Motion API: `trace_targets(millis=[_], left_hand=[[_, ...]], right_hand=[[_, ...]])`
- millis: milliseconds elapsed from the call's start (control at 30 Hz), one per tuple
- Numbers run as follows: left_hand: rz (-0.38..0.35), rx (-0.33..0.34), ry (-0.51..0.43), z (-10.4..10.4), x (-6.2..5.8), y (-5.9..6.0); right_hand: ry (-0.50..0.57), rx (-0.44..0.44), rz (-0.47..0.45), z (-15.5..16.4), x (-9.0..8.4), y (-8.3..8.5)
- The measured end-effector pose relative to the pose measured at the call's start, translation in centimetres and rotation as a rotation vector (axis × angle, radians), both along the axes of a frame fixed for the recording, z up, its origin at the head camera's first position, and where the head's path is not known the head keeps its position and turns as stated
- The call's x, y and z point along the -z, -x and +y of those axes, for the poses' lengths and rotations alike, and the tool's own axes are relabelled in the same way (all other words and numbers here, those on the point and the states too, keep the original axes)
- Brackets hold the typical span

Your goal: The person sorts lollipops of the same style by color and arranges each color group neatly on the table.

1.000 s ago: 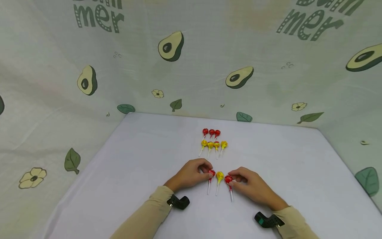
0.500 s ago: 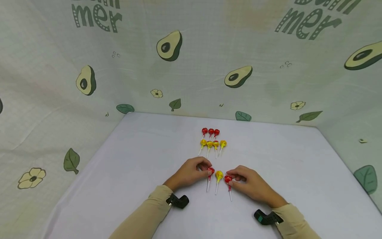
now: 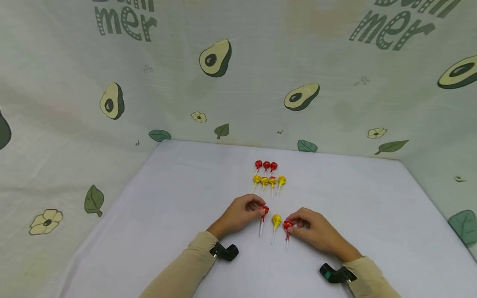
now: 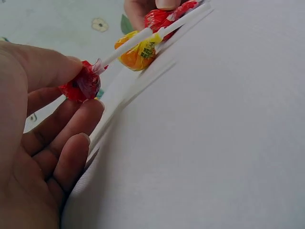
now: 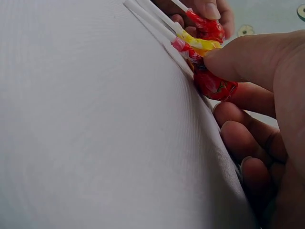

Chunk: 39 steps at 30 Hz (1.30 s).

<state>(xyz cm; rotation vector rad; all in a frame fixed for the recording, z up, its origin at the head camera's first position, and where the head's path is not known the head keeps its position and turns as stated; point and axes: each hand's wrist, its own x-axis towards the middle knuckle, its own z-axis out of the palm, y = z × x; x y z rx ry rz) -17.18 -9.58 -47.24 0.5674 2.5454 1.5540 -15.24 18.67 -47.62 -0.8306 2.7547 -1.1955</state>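
My left hand [image 3: 240, 213] pinches the head of a red-wrapped lollipop [image 3: 264, 209] between thumb and fingers. In the left wrist view that red lollipop [image 4: 85, 82] appears raised off the white cloth, its white stick pointing away from the palm. My right hand [image 3: 316, 230] holds another red lollipop [image 3: 287, 224] by its wrapped head, low at the table surface; its thumb lies on the wrapper in the right wrist view, near the red head [image 5: 214, 86]. A yellow lollipop [image 3: 276, 220] lies between the two hands, touched by neither, stick toward me.
Farther back lies a row of several yellow lollipops [image 3: 265, 181], with a row of three red lollipops [image 3: 266, 164] behind it. The white-covered table [image 3: 193, 178] ends at a hanging cloth [image 3: 253, 62] printed with avocados.
My left hand has shifted slightly away from me with its red lollipop, farther from the yellow one. The right-hand lollipop's stick has turned a little, now pointing straighter toward me.
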Motion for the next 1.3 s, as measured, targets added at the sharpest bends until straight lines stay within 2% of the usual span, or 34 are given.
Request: trace_targets(millis=[200, 400, 567, 700, 867, 1167, 1300], left_hand=[[0.003, 0.002, -0.044, 0.0, 0.5, -0.1], [0.004, -0.022, -0.054, 0.0, -0.2, 0.4], [-0.011, -0.041, -0.056, 0.4, -0.2, 1.0], [-0.017, -0.072, -0.038, -0.2, -0.6, 0.9], [-0.028, -0.079, -0.041, -0.9, -1.4, 1.1], [-0.016, -0.140, 0.005, -1.9, -1.4, 3.3], [-0.017, -0.144, -0.005, -1.9, -1.6, 4.4]], right_hand=[[0.012, -0.003, 0.040, 0.2, 0.4, 0.0], [0.010, 0.001, 0.041, 0.3, 0.1, 0.2], [0.012, 0.019, 0.057, 0.8, -0.4, 0.3], [0.017, 0.012, 0.035, 0.6, -0.3, 0.6], [0.006, 0.020, 0.012, 0.3, 0.1, 0.5], [0.025, 0.014, -0.006, -0.1, 0.2, 0.1], [0.019, 0.021, -0.001, 0.1, 0.3, -0.1]])
